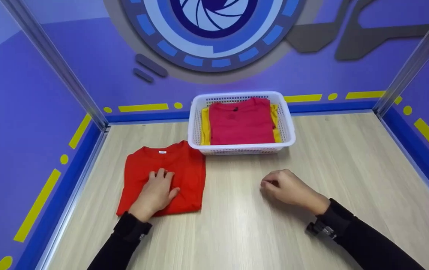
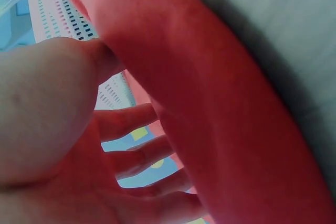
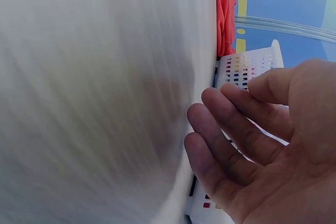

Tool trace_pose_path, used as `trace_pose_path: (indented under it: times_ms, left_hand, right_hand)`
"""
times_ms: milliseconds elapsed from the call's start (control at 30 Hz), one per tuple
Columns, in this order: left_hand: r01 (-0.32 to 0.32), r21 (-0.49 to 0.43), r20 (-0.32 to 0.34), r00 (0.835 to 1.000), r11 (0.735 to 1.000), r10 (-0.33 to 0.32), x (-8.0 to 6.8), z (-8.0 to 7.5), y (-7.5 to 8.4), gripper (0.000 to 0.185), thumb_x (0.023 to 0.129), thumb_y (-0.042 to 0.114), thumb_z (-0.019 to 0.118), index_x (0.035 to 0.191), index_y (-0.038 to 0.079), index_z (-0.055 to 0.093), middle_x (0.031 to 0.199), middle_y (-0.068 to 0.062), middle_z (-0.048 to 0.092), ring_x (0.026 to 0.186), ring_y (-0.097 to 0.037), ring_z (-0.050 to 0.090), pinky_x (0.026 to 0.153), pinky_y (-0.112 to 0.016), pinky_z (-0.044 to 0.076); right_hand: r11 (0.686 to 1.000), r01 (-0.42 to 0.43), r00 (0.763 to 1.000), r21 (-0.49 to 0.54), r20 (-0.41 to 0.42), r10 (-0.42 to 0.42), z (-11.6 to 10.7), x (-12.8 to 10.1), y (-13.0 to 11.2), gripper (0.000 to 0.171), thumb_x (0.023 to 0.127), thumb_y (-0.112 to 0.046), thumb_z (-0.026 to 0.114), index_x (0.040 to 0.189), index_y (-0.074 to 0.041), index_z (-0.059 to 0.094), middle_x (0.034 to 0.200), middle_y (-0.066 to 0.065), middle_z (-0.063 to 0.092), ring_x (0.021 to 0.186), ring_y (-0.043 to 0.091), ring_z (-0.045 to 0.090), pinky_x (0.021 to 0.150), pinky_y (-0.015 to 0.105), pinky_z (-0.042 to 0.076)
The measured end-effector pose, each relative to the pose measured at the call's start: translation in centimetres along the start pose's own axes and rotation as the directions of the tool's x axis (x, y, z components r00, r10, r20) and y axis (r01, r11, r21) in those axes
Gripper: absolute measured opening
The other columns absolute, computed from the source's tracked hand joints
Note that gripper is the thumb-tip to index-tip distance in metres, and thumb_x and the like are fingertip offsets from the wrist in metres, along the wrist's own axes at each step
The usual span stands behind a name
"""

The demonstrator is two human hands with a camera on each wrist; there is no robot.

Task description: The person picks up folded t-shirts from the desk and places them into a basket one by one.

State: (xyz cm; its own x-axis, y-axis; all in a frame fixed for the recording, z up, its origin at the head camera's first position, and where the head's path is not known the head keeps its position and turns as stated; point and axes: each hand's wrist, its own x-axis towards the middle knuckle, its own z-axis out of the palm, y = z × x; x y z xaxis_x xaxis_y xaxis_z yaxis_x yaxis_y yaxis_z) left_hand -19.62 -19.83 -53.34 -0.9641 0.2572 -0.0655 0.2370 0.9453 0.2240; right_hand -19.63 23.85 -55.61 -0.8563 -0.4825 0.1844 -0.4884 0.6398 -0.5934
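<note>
A folded red T-shirt (image 1: 177, 168) lies on the wooden table (image 1: 349, 165) at the left. My left hand (image 1: 157, 189) lies flat on it with straight fingers, and the left wrist view shows the palm (image 2: 68, 182) over the red cloth (image 2: 220, 129). My right hand (image 1: 287, 186) rests on the bare table to the right of the shirt, its fingers (image 3: 226, 135) loosely curled and holding nothing. Behind both hands stands a white plastic basket (image 1: 287, 120) with a folded pink-red shirt (image 1: 241, 122) on top of a yellow one (image 1: 204, 129).
Purple walls with yellow markings close in the table on the left, back and right. Metal posts (image 1: 55, 60) stand at the back corners. The basket touches the red shirt's far right corner.
</note>
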Motion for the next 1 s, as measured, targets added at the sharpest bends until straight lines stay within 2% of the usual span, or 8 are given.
trace_pose_path:
  times_ms: [200, 400, 533, 633, 700, 867, 1000]
  left_hand:
    - [-0.032, 0.004, -0.014, 0.999, 0.999, 0.032, -1.1, 0.2, 0.4, 0.056, 0.101, 0.025, 0.082, 0.143, -0.005, 0.06, 0.136, -0.028, 0.058, 0.119, -0.044, 0.054, 0.092, -0.051, 0.064]
    - [-0.054, 0.038, 0.015, 0.998, 0.998, 0.053, -1.7, 0.0, 0.5, 0.06, 0.1, 0.032, 0.083, 0.144, -0.003, 0.061, 0.136, -0.027, 0.059, 0.117, -0.041, 0.054, 0.09, -0.051, 0.064]
    - [-0.03, 0.026, 0.074, 0.997, 0.999, 0.028, -1.5, -0.9, -0.1, 0.065, 0.099, 0.041, 0.082, 0.149, 0.003, 0.063, 0.145, -0.025, 0.06, 0.125, -0.041, 0.056, 0.101, -0.056, 0.063]
    - [-0.018, -0.025, 0.122, 0.992, 1.0, 0.021, -1.1, -2.1, -0.9, 0.065, 0.1, 0.046, 0.08, 0.151, 0.008, 0.065, 0.15, -0.022, 0.061, 0.132, -0.041, 0.057, 0.112, -0.059, 0.057]
    - [-0.028, -0.071, 0.138, 0.99, 0.997, 0.038, -0.8, -2.9, -1.6, 0.062, 0.102, 0.045, 0.079, 0.15, 0.009, 0.067, 0.15, -0.02, 0.063, 0.135, -0.04, 0.059, 0.117, -0.06, 0.053]
    - [-0.06, -0.163, 0.09, 0.993, 0.985, 0.075, -0.3, -4.0, -3.4, 0.048, 0.105, 0.029, 0.076, 0.146, 0.004, 0.069, 0.146, -0.02, 0.068, 0.138, -0.042, 0.062, 0.122, -0.061, 0.048]
    - [-0.028, -0.163, -0.004, 1.0, 0.986, 0.028, -0.1, -4.3, -4.9, 0.04, 0.103, 0.012, 0.075, 0.14, -0.001, 0.07, 0.138, -0.026, 0.069, 0.134, -0.048, 0.061, 0.118, -0.063, 0.049]
  right_hand:
    - [1.0, 0.009, 1.0, -0.007, -0.003, -0.009, 0.4, 0.0, -0.2, 0.017, 0.102, -0.005, 0.071, 0.096, -0.01, 0.085, 0.09, -0.002, 0.082, 0.088, 0.013, 0.078, 0.082, 0.036, 0.065]
    - [0.999, 0.042, 0.999, -0.011, -0.01, -0.042, 1.5, 0.8, -1.3, 0.015, 0.102, -0.006, 0.072, 0.097, -0.01, 0.086, 0.09, -0.001, 0.082, 0.087, 0.015, 0.079, 0.083, 0.037, 0.066]
    - [0.997, 0.078, 0.997, -0.025, 0.002, -0.078, 2.8, 2.0, -3.1, 0.014, 0.102, -0.008, 0.072, 0.099, -0.009, 0.086, 0.092, 0.001, 0.083, 0.088, 0.016, 0.079, 0.083, 0.037, 0.066]
    - [0.992, 0.12, 0.993, -0.04, 0.021, -0.119, 3.7, 3.5, -5.1, 0.014, 0.103, -0.01, 0.071, 0.103, -0.007, 0.085, 0.095, 0.004, 0.083, 0.09, 0.018, 0.079, 0.085, 0.038, 0.066]
    - [0.986, 0.153, 0.988, -0.059, 0.03, -0.152, 4.2, 4.8, -6.6, 0.016, 0.104, -0.012, 0.07, 0.107, -0.005, 0.084, 0.099, 0.006, 0.083, 0.093, 0.02, 0.08, 0.087, 0.039, 0.066]
    - [0.974, 0.197, 0.98, -0.111, 0.048, -0.193, 5.5, 8.4, -10.0, 0.028, 0.106, -0.015, 0.068, 0.128, 0.001, 0.078, 0.121, 0.014, 0.081, 0.112, 0.03, 0.079, 0.101, 0.045, 0.064]
    - [0.975, 0.187, 0.981, -0.124, 0.078, -0.178, 6.8, 11.0, -11.7, 0.038, 0.109, -0.018, 0.066, 0.141, 0.001, 0.071, 0.139, 0.016, 0.076, 0.131, 0.032, 0.072, 0.115, 0.045, 0.058]
